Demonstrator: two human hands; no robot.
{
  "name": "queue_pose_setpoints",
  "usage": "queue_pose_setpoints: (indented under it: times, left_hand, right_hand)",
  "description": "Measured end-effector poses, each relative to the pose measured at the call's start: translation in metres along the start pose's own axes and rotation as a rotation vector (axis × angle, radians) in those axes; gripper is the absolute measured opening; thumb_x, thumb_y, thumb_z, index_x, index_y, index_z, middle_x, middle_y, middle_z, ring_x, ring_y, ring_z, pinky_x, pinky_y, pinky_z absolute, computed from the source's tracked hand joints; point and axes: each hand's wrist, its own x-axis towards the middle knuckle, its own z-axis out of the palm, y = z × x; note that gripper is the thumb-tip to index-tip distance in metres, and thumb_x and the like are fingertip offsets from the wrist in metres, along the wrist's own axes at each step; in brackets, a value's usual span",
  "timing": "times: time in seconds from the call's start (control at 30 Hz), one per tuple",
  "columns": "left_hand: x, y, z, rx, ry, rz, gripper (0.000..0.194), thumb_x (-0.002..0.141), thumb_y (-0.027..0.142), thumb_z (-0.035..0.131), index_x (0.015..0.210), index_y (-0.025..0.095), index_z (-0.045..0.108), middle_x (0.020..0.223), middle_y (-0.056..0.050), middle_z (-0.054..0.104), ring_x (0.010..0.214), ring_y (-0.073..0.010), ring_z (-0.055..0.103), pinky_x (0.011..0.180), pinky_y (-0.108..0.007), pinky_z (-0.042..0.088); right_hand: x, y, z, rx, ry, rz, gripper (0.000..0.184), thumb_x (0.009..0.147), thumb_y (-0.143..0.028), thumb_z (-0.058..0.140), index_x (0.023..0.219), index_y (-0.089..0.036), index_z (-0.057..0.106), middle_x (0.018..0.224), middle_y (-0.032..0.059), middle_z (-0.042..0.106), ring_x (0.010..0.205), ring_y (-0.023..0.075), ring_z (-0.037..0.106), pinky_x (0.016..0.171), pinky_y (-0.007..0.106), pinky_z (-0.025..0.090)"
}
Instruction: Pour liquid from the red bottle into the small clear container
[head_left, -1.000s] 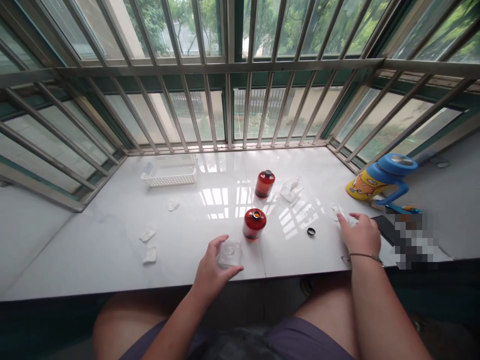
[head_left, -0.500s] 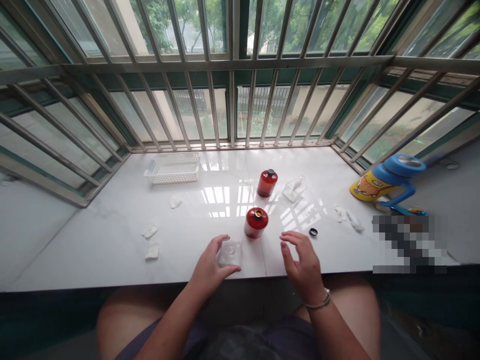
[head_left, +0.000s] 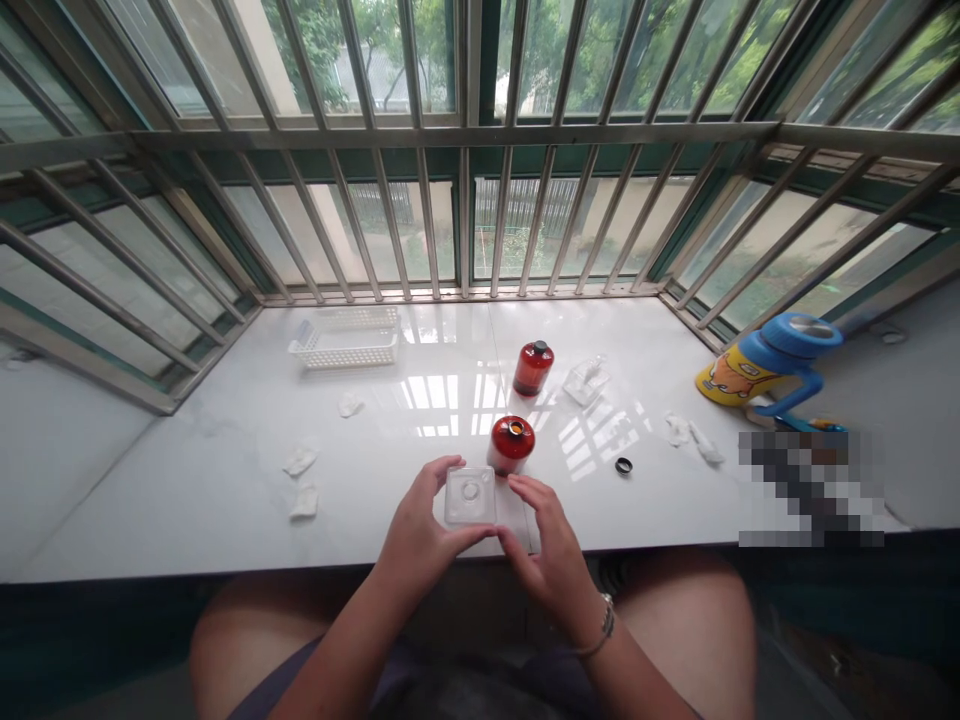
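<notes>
Working across from the left, I see a white basket [head_left: 345, 345] standing far back from the clear box [head_left: 470, 496], toward the window bars, and three crumpled white scraps [head_left: 301, 461] lying loose on the bench [head_left: 187, 500] to the box's left. My left hand [head_left: 412, 535] grasps the box by its left edge, thumb underneath at the near side and fingers [head_left: 429, 472] curled over the far corner; I judge that grip keeps the flat top turned up to the camera. The box is small, square and see-through, with a round mark in the middle of its lid, held at the bench's near edge. My right hand [head_left: 553, 555] closes on its right side, fingertips at the near corner, so both hands pinch it between them. Just behind the box stands an open red bottle [head_left: 510, 443]; a capped bottle [head_left: 532, 367] stands farther back. Right of the box lie a black cap [head_left: 623, 465], clear packaging [head_left: 585, 380], and a blue-lidded cup [head_left: 765, 365].
</notes>
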Motion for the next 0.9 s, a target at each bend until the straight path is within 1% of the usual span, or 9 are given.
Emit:
queue_pose_setpoints:
  times: [0.1,0.17,0.3,0.37,0.5,0.6,0.67,0.8,0.9]
  left_hand:
    - [0.003,-0.013,0.000,0.036,0.029,0.002,0.081,0.068,0.040,0.102,0.138,0.032,0.061,0.142,-0.007,0.068,0.134,-0.0337,0.068,0.120,-0.054,0.054]
    - [0.005,-0.025,0.001,0.041,0.042,-0.028,0.079,0.069,0.040,0.101,0.137,0.031,0.061,0.142,-0.008,0.068,0.135,-0.0339,0.067,0.120,-0.054,0.054]
    - [0.007,-0.046,0.005,0.010,0.052,-0.089,0.078,0.069,0.039,0.100,0.136,0.028,0.060,0.142,-0.009,0.068,0.137,-0.0341,0.065,0.123,-0.055,0.050]
    - [0.008,-0.052,0.006,-0.021,0.045,-0.114,0.077,0.069,0.038,0.099,0.135,0.026,0.060,0.142,-0.010,0.068,0.138,-0.0337,0.065,0.124,-0.056,0.048]
    - [0.007,-0.054,0.007,-0.012,0.021,-0.123,0.078,0.070,0.037,0.098,0.136,0.027,0.059,0.145,-0.010,0.066,0.139,-0.0331,0.064,0.126,-0.056,0.046]
    - [0.004,-0.053,0.005,0.017,-0.004,-0.108,0.080,0.073,0.036,0.097,0.141,0.028,0.056,0.150,-0.009,0.064,0.144,-0.0324,0.061,0.129,-0.056,0.042]
    - [0.002,-0.054,0.004,0.014,-0.007,-0.090,0.086,0.074,0.036,0.096,0.146,0.029,0.051,0.155,-0.011,0.061,0.149,-0.0322,0.057,0.131,-0.056,0.039]
    - [-0.002,-0.057,0.004,0.035,-0.023,-0.077,0.095,0.073,0.037,0.097,0.153,0.029,0.045,0.161,-0.013,0.056,0.154,-0.0330,0.051,0.133,-0.058,0.036]
    - [-0.004,-0.059,0.004,0.082,-0.038,-0.091,0.097,0.071,0.039,0.100,0.152,0.029,0.048,0.161,-0.013,0.056,0.153,-0.0351,0.052,0.133,-0.058,0.036]
  right_hand:
    - [0.005,0.013,-0.005,-0.047,0.148,0.055,0.049,0.103,-0.027,0.067,0.150,-0.027,0.053,0.144,0.0158,0.061,0.138,0.0345,0.058,0.111,0.062,0.056]
    - [0.011,0.024,-0.005,-0.063,0.194,0.133,0.053,0.102,-0.032,0.070,0.151,-0.026,0.051,0.146,0.0169,0.059,0.139,0.0352,0.057,0.110,0.063,0.056]
    - [0.026,0.046,0.006,-0.060,0.156,0.236,0.079,0.096,-0.045,0.078,0.161,-0.021,0.040,0.158,0.0211,0.050,0.149,0.0377,0.050,0.116,0.065,0.052]
    - [0.035,0.052,0.013,-0.033,0.129,0.266,0.086,0.094,-0.048,0.080,0.163,-0.020,0.036,0.162,0.0213,0.047,0.152,0.0383,0.046,0.120,0.065,0.048]
    - [0.051,0.055,0.021,0.055,0.089,0.373,0.088,0.090,-0.050,0.082,0.161,-0.024,0.038,0.162,0.0178,0.051,0.148,0.0352,0.054,0.123,0.059,0.046]
    - [0.059,0.054,0.022,0.116,0.055,0.441,0.085,0.088,-0.053,0.082,0.158,-0.025,0.042,0.155,0.0161,0.060,0.137,0.0333,0.063,0.119,0.054,0.050]
    - [0.060,0.053,0.022,0.139,0.050,0.464,0.085,0.086,-0.055,0.083,0.155,-0.025,0.044,0.149,0.0154,0.064,0.130,0.0327,0.068,0.114,0.053,0.054]
    - [0.054,0.051,0.019,0.131,0.062,0.466,0.084,0.083,-0.057,0.085,0.151,-0.024,0.049,0.144,0.0149,0.069,0.125,0.0321,0.071,0.109,0.051,0.058]
    - [0.047,0.050,0.015,0.126,0.029,0.426,0.083,0.084,-0.055,0.085,0.153,-0.025,0.047,0.146,0.0150,0.067,0.128,0.0322,0.069,0.113,0.052,0.055]
